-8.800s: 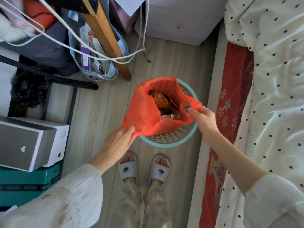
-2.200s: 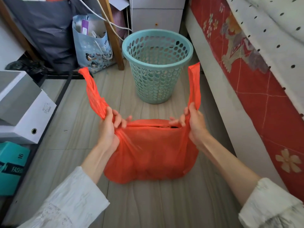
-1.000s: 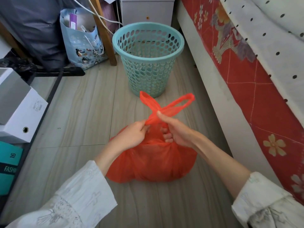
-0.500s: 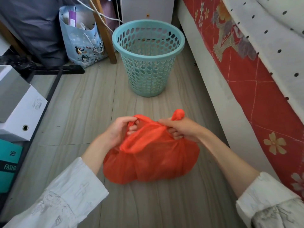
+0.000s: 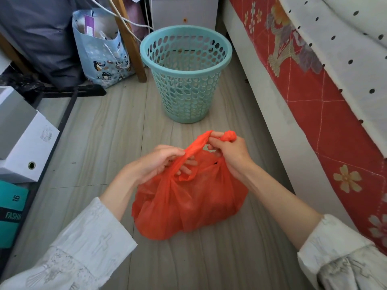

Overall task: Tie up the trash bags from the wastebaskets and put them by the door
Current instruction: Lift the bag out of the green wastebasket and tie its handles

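Both hands, left (image 5: 156, 162) and right (image 5: 229, 150), grip an orange trash bag's (image 5: 188, 206) handles; nearby teal box (image 5: 10, 212) reads "16" and "FASHI".

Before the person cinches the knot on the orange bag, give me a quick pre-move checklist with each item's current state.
1. Left hand has a grip on a bag handle: ok, fingers curled through the strip.
2. Right hand holds the other handle end: ok, pinched, with a bunched tip past the fingers.
3. Handles crossed into a loop: ok, but the knot is not yet pulled tight.
4. Orange trash bag rests on the floor: ok.
5. Bag is out of the teal wastebasket: ok, the basket stands apart behind it.
6. Path to the door: cannot tell, no door in view.
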